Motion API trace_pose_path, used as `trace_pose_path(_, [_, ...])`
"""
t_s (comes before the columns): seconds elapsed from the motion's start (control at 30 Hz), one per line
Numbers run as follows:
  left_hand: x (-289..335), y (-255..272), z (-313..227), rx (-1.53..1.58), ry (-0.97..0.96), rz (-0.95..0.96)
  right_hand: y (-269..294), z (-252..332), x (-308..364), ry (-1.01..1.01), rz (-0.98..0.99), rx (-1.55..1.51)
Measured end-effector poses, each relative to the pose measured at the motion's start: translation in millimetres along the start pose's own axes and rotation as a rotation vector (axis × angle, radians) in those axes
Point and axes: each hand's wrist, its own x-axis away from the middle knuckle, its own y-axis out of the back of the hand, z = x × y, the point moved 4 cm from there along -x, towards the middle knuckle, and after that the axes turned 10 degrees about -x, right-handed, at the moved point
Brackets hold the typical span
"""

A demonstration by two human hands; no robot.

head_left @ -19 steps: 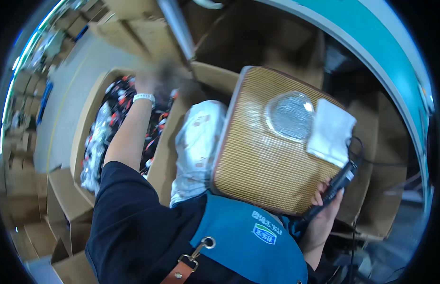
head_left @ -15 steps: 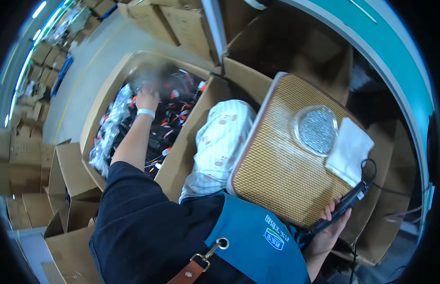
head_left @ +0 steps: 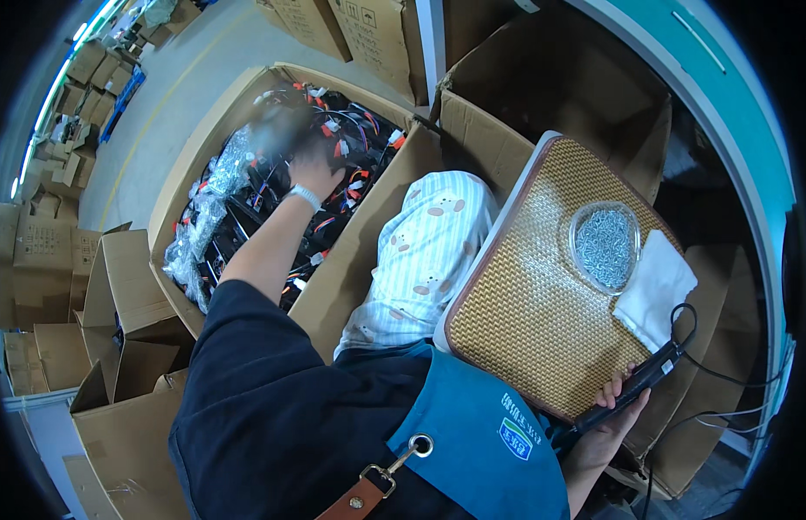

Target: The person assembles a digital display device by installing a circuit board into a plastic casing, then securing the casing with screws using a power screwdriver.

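Observation:
My left hand (head_left: 316, 172), with a white band at the wrist, reaches into a cardboard carton (head_left: 368, 221). Black parts with coloured wires and red and white connectors (head_left: 247, 221) fill it. A blurred patch covers part of the view by my fingers, so their grip is hidden. Clear plastic wrap (head_left: 230, 160) lies along the carton's left side. At the lower right, my right hand (head_left: 607, 432) is closed round a black corded electric screwdriver (head_left: 644, 381), beside the near edge of a woven-topped board (head_left: 524, 295).
On the board are a clear round dish of small silvery screws (head_left: 604, 247) and a white cloth (head_left: 659, 295). Striped fabric (head_left: 429, 243) lies between board and carton. A large open carton (head_left: 550, 78) stands behind; more boxes (head_left: 134, 433) stand at left. The screwdriver's cable (head_left: 732, 381) trails right.
My left hand has moved rightward within the carton, over the wired parts. The whole view has shifted a little. My right hand still holds the screwdriver.

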Motion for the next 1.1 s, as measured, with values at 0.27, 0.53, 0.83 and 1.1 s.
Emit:
trace_pose_path(0.27, [-54.3, 14.6, -86.4, -0.157, -0.303, 0.188, 34.2, 1.6, -10.4, -0.102, 0.171, -0.064])
trace_pose_path(0.53, [-13.4, -17.0, -50.3, -0.388, -0.632, -0.11, 53.6, 3.3, -19.8, -0.171, 0.175, -0.154])
trace_pose_path(0.83, [-10.3, -13.8, -41.7, -0.368, -0.761, -0.17, 73.2, -0.2, -32.5, -0.268, 0.299, -0.21])
trace_pose_path(1.1, [-39.9, 89.5, -7.0, 0.04, -0.435, -0.228, 58.8, -0.7, -25.7, -0.215, 0.271, -0.248])
